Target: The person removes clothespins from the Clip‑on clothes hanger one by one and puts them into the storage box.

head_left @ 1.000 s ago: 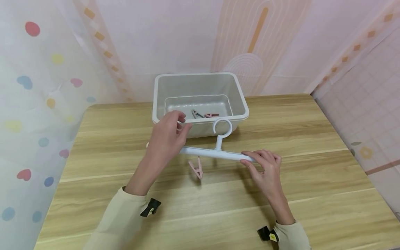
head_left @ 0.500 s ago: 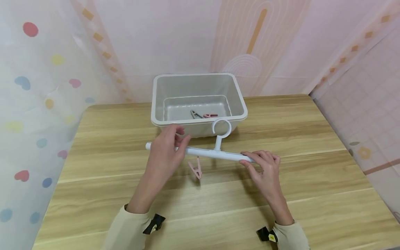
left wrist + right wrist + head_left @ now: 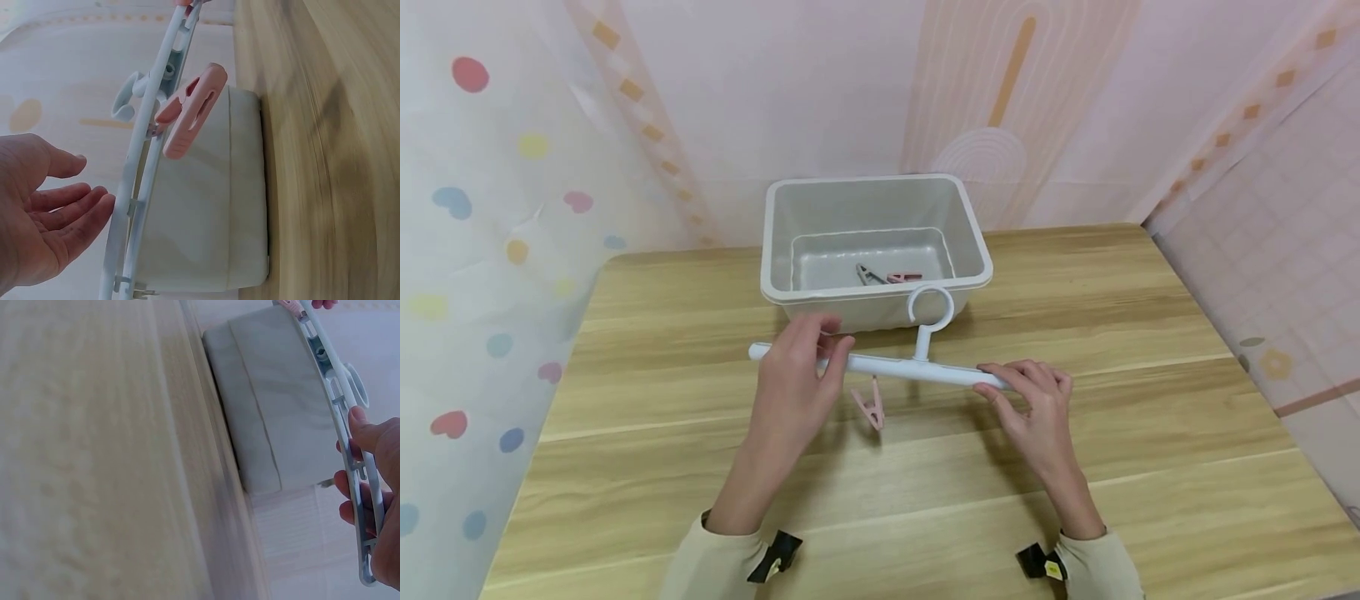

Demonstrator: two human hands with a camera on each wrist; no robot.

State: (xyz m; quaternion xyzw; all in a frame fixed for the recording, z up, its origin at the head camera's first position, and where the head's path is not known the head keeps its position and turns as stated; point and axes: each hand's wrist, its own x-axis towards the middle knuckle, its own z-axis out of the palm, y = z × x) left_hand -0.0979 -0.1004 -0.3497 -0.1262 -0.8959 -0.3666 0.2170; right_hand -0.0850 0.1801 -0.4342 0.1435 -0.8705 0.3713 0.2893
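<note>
My right hand (image 3: pixel 1037 408) grips the right part of a pale blue clothes hanger (image 3: pixel 898 367), thumb on the near side. The hanger is held above the table with its round hook up. From its bar hangs a pink clothes peg (image 3: pixel 871 412), left of the hook; the left wrist view shows this peg (image 3: pixel 199 112) clipped on by its jaws. My left hand (image 3: pixel 793 379) is beside the bar's left part, hiding some of it in the head view. Its fingers are loosely bent with nothing between them, one fingertip right at the bar in the left wrist view.
A light grey plastic bin (image 3: pixel 876 315) stands behind the hanger near the table's back edge. Inside lie a grey clothes peg (image 3: pixel 868 275) and a pink one (image 3: pixel 905 277). The wood-grain table (image 3: pixel 947 517) meets a patterned wall covering (image 3: pixel 835 83) at the back.
My left hand has moved down and toward me, from in front of the bin's rim to beside the bar. The right hand, hanger and hanging peg have stayed nearly still.
</note>
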